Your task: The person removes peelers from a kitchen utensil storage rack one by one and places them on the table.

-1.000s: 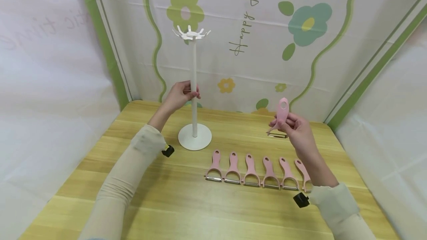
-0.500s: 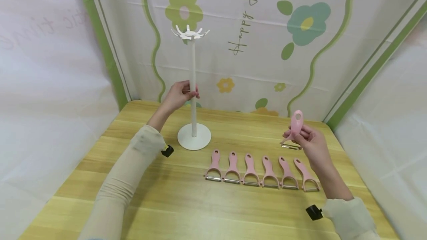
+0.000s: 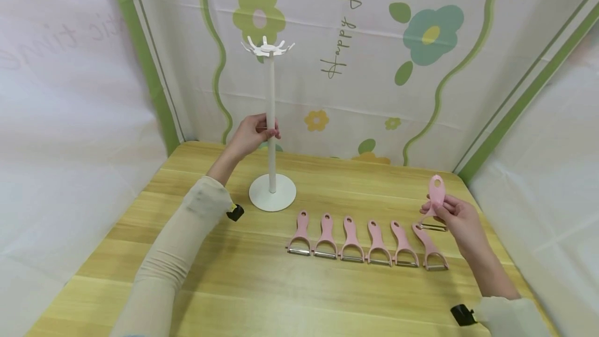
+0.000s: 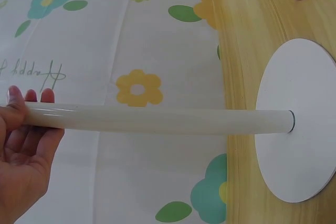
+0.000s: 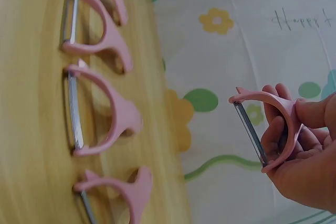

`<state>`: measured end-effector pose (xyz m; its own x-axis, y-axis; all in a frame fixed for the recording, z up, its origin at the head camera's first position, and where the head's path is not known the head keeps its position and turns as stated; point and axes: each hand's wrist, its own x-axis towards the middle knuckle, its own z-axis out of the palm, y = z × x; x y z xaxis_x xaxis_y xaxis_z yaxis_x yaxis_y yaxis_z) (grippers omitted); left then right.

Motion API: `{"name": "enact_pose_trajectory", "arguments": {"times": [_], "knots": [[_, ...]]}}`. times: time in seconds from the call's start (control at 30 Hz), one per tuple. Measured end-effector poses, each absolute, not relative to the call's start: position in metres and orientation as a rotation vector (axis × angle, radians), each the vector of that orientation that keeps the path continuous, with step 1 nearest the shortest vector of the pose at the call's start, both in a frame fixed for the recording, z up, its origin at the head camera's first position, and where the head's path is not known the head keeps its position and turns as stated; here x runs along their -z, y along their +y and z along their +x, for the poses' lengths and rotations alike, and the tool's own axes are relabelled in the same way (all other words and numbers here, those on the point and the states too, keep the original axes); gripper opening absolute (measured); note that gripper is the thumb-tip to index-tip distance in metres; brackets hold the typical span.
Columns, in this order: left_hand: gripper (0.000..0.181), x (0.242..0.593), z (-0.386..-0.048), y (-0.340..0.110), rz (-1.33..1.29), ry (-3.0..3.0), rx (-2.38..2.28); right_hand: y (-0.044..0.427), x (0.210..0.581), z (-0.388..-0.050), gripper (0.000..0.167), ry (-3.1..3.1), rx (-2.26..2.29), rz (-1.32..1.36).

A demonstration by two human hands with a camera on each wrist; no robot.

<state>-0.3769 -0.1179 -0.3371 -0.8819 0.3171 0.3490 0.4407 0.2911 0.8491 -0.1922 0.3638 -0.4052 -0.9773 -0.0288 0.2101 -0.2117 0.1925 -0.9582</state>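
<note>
A white stand (image 3: pixel 272 92) with a round base and a ring of hooks at its top stands upright on the table. My left hand (image 3: pixel 250 137) grips its pole about halfway up; the left wrist view shows thumb and fingers around the pole (image 4: pixel 157 119). On the right, my right hand (image 3: pixel 460 222) holds a pink peeler (image 3: pixel 437 191) by its handle, blade downward, above the table. In the right wrist view the held peeler's blade (image 5: pixel 251 134) faces away from the palm. Beneath and left of it, several pink peelers (image 3: pixel 351 238) lie in a row, handles pointing away.
The wooden table (image 3: pixel 234 285) ends at a flowered curtain (image 3: pixel 355 98) behind. White cloth hangs on the left and right sides. The stand's base (image 3: pixel 262 199) sits just left of the peeler row. No peeler hangs from the hooks (image 3: pixel 268 47).
My right hand has moved right and toward me with the peeler, lowering it to near the row's right end. The rightmost lying peeler is now uncovered. My left hand stays on the pole.
</note>
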Motion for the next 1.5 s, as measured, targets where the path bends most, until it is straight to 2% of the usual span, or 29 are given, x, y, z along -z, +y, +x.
{"name": "enact_pose_trajectory", "arguments": {"times": [0.67, 0.87, 1.2, 1.5], "knots": [[0.011, 0.339, -0.379, -0.120, -0.717, -2.430, 1.667, 0.422, 0.440, -0.177, 0.013, -2.576, -1.757, -0.089], [0.011, 0.338, -0.377, -0.119, -0.718, -2.437, 1.663, 0.439, 0.452, -0.177, 0.050, -2.770, -1.519, -0.223], [0.014, 0.338, -0.378, -0.118, -0.735, -2.426, 1.665, 0.452, 0.460, -0.185, 0.059, -2.945, -1.444, -0.375], [0.008, 0.339, -0.379, -0.119, -0.741, -2.422, 1.652, 0.453, 0.470, -0.192, 0.057, -3.015, -1.322, -0.332]]}}
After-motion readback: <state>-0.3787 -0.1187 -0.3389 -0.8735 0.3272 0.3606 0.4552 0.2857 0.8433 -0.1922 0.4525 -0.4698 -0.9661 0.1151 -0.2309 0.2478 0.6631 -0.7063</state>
